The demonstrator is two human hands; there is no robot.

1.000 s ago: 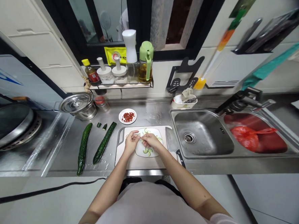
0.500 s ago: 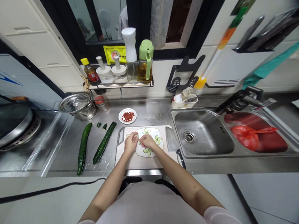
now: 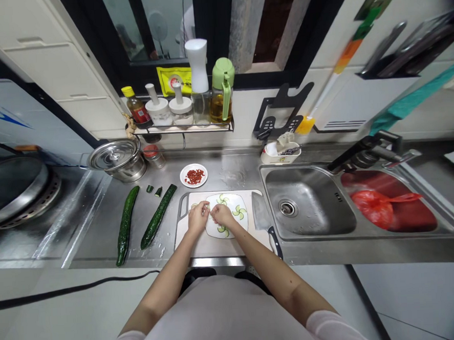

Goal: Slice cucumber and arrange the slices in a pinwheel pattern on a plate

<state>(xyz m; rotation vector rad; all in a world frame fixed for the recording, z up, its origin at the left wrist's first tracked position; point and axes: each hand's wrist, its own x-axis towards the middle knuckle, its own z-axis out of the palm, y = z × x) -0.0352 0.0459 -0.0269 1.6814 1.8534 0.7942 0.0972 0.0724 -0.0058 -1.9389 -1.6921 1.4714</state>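
Right grip (image 3: 222, 215) near cucumber slices (image 3: 239, 212), long axes radial, pinwheel-fashion

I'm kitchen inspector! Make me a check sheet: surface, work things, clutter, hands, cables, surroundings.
Surface: steel counter, wet in spots.
Work things: cucumber slices fanned on a white plate, on a cutting board.
Clutter: knife at the board's right; two long cucumbers and green offcuts left; dish of red bits behind.
Hands: left hand and right hand close together above the plate's left side; anything pinched is too small to tell.
Cables: black cord, lower left.
Surroundings: sink right; bottle shelf behind.
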